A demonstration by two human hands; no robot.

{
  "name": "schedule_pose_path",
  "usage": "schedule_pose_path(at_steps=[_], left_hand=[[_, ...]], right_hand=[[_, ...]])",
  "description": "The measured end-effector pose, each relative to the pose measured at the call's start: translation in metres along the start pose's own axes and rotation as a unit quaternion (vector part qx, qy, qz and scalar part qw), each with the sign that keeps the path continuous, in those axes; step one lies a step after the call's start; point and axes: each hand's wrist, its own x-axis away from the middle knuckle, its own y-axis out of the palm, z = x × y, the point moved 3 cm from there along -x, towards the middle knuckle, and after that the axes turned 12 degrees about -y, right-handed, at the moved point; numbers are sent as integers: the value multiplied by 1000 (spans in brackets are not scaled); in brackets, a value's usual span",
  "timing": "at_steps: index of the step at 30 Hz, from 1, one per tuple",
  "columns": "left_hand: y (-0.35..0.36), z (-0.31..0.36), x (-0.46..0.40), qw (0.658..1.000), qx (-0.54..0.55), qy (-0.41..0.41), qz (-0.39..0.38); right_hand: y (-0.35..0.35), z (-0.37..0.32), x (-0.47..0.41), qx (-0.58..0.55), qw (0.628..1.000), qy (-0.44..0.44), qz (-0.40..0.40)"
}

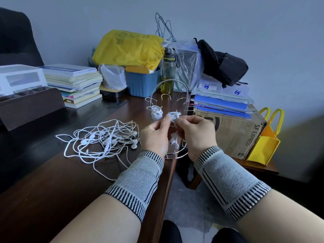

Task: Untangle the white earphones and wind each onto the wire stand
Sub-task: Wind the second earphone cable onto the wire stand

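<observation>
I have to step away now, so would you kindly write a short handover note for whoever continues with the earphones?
Left hand and right hand: both pinch one white earphone cable, partly coiled in front of the wire stand; its earbuds dangle between the hands.
Done: one wound earphone hangs on a stand hook.
Left: finish and hang the held one, then untangle the pile of earphones on the table, left of the stand, and wind each one.
</observation>
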Motion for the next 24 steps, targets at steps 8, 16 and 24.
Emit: schedule_pose_path(at_steps=[8,16,24], left_hand=[[1,-1,-1,1000,-5,-8,0],[2,0,1,1000,16,-15,-15],[1,1,1,999,23,-21,-30]], right_hand=[[-1,-14,-10,-33,997,58,-43],[-7,-41,-34,239,961,-65,-126],[11,-50,-46,350,907,-100,-212]])
